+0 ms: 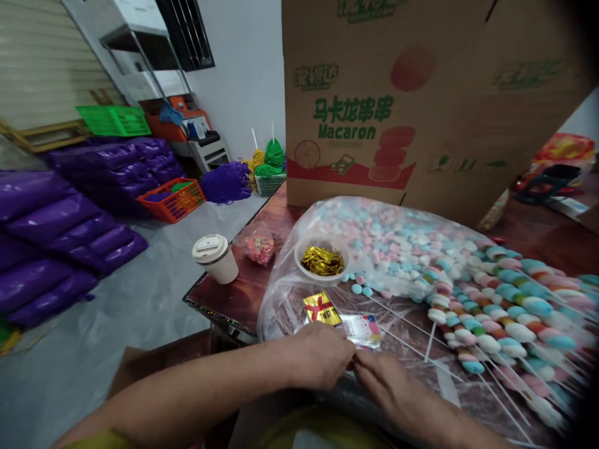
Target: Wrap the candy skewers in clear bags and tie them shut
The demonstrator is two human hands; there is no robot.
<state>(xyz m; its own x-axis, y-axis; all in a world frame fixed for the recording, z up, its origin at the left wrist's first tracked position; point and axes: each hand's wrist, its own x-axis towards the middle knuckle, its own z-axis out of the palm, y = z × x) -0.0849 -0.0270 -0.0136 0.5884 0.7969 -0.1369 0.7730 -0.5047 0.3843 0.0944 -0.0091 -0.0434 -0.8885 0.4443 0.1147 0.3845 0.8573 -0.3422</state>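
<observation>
My left hand and my right hand meet at the table's near edge, their fingers closed and touching. Whatever lies between the fingertips is hidden or too small to name. Just beyond them are a gold packet with a red ribbon print and a pale printed packet. A white bowl of gold twist ties stands farther back. To its right, a large clear bag holds pink, blue and white candies. Skewers of colourful candies are piled at the right, their white sticks pointing towards me.
A lidded paper cup stands near the table's left edge, beside a small bag of pink candies. The large Macaron carton blocks the back. Purple sacks and an orange basket are on the floor at left.
</observation>
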